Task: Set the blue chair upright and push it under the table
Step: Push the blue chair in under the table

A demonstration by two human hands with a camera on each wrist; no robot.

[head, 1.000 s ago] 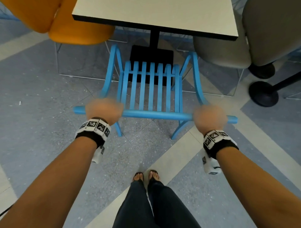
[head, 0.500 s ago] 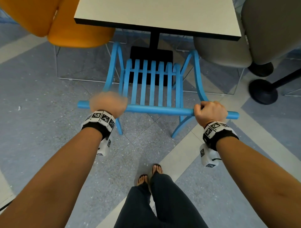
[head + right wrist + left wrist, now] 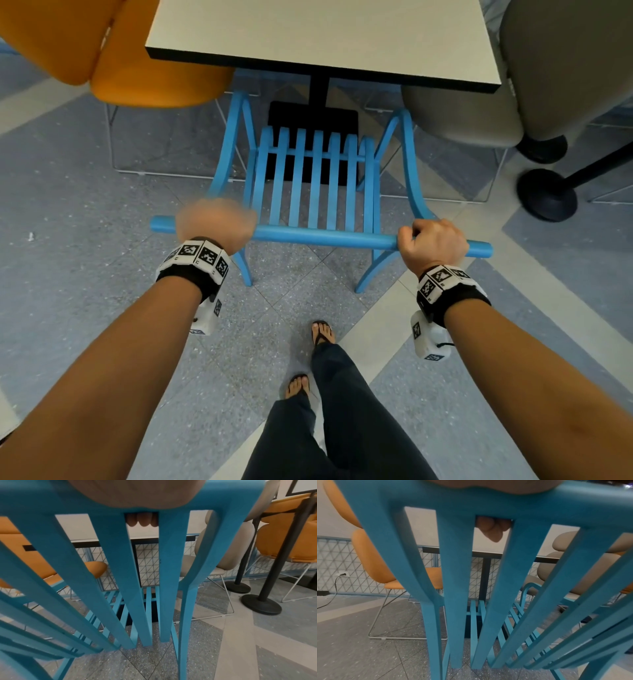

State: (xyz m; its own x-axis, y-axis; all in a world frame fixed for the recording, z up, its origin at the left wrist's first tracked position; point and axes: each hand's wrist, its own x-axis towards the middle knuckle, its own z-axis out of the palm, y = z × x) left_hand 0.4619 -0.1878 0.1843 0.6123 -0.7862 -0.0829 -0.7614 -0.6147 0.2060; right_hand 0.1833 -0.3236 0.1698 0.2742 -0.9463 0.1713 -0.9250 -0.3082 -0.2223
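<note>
The blue chair [image 3: 318, 192] is seen standing upright at the centre of the head view, its front legs and slatted seat already partly beneath the near edge of the worktop [image 3: 322, 41], whose black pedestal is seen just beyond the seat. The top rail of the chair back is gripped at both ends. The right hand [image 3: 433, 244], at centre right, is wrapped firmly round the rail; in the right wrist view its fingers [image 3: 142, 519] are seen curled under the rail between two slats. The left hand [image 3: 216, 222], at centre left, is blurred in the head view, but in the left wrist view its fingers [image 3: 491, 528] are likewise seen hooked behind the rail, so the rail is held by both.

The uprighting is judged done, and the push to be the step in hand. An even, straight push should be given by both hands, low and level, so that the chair is kept square to the pedestal. The orange chair [image 3: 113, 51] at upper left and the grey chair [image 3: 534, 85] at upper right stand close on either side, so drift should be avoided. The rear legs should be kept on the floor rather than tipped.
</note>
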